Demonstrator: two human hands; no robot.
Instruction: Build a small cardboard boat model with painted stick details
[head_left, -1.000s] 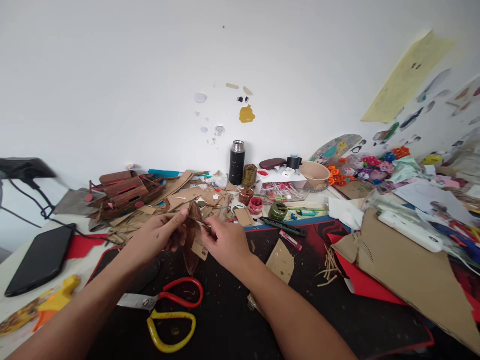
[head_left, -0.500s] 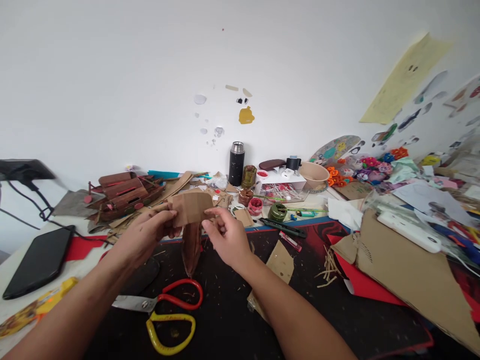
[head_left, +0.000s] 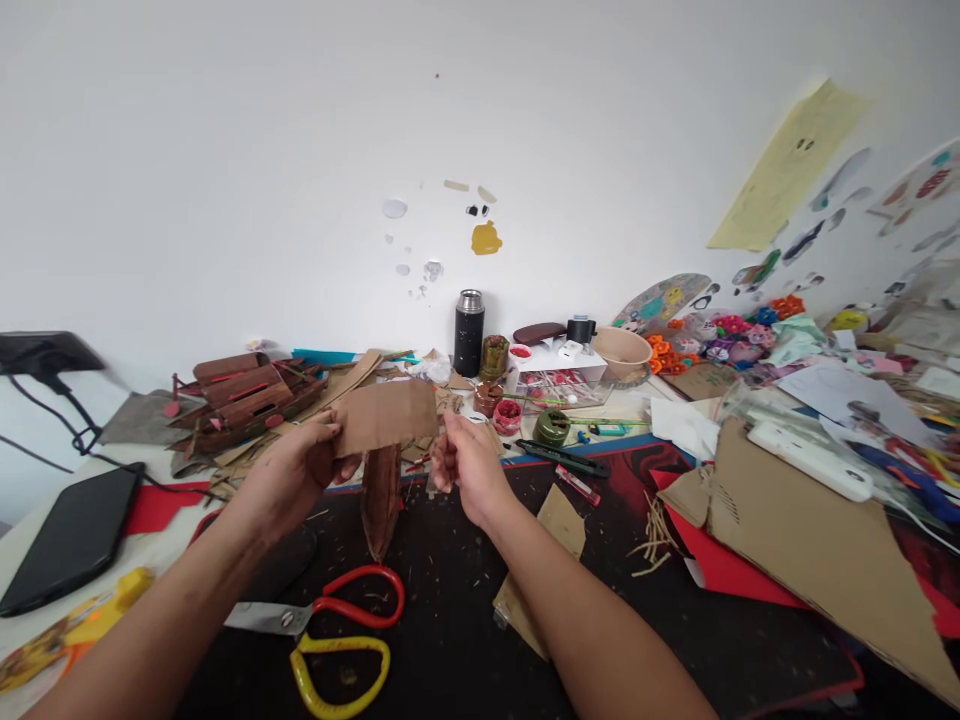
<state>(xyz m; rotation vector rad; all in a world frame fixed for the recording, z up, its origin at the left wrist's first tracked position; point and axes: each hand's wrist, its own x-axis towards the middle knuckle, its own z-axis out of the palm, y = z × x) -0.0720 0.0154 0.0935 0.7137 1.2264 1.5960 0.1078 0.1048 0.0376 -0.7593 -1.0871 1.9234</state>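
Note:
My left hand (head_left: 304,465) is closed on the left end of a brown cardboard piece (head_left: 386,415), raised above the dark mat. Just off the piece's right end is my right hand (head_left: 472,465), its fingers curled in together. Whether a small thing is between those fingers I cannot make out. Below the cardboard, a pointed, reddish-brown boat-shaped piece (head_left: 381,505) shows, its upper end hidden. Scissors (head_left: 304,620) with one red and one yellow handle lie spread on the mat, nearest my left forearm. Under my right forearm is a cardboard scrap (head_left: 562,520).
At the back left stands a brown model boat (head_left: 244,395) among cardboard scraps. A black flask (head_left: 469,335), paint jars (head_left: 553,427) and a box cutter (head_left: 562,458) are beyond my hands. A phone (head_left: 71,540) lies left; a large cardboard sheet (head_left: 817,530) lies right.
My right hand has drawn back to the right from the cardboard's edge, its fingers curling in. The cardboard now faces me more fully, still in my left hand. The view has shifted slightly.

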